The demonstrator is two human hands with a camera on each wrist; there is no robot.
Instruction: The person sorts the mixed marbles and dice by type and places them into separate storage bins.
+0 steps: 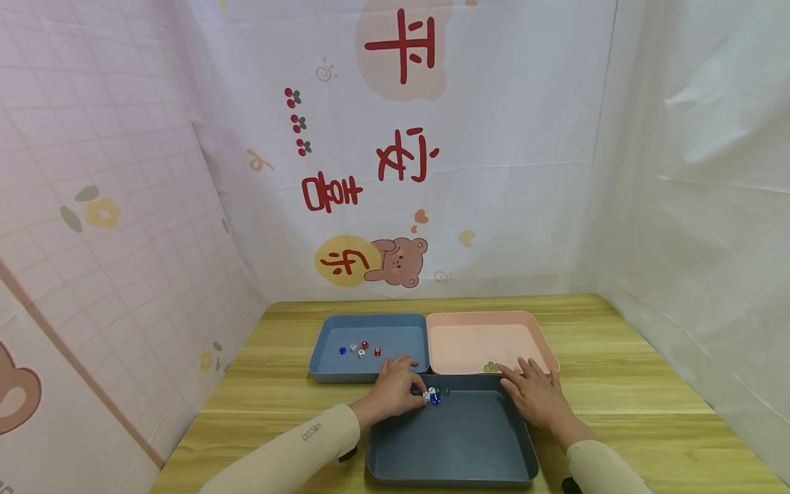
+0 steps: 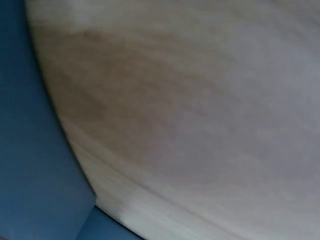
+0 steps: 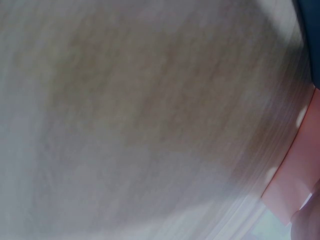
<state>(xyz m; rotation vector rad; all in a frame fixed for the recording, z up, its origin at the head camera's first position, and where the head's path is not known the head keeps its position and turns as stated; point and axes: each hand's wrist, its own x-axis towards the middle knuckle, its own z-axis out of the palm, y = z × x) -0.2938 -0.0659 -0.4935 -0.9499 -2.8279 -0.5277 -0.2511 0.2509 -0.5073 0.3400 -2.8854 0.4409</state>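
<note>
In the head view my left hand (image 1: 396,391) reaches over the back left of the dark grey-blue tray (image 1: 457,439). Its thumb and index finger pinch a white die (image 1: 426,396). Close beside that lie a blue die (image 1: 435,398), another white die and dark green dice (image 1: 446,392). My right hand (image 1: 538,398) rests over the tray's back right corner, fingers extended onto the pink tray (image 1: 487,329). Its index fingertip is right by some light green dice (image 1: 490,367) there.
The blue tray (image 1: 370,324) at back left holds several dice: a blue die (image 1: 342,350), red dice (image 1: 378,352) and white dice (image 1: 361,354). All three trays sit against each other on a wood-grain table (image 1: 617,357). Behind hangs a printed white cloth (image 1: 524,171).
</note>
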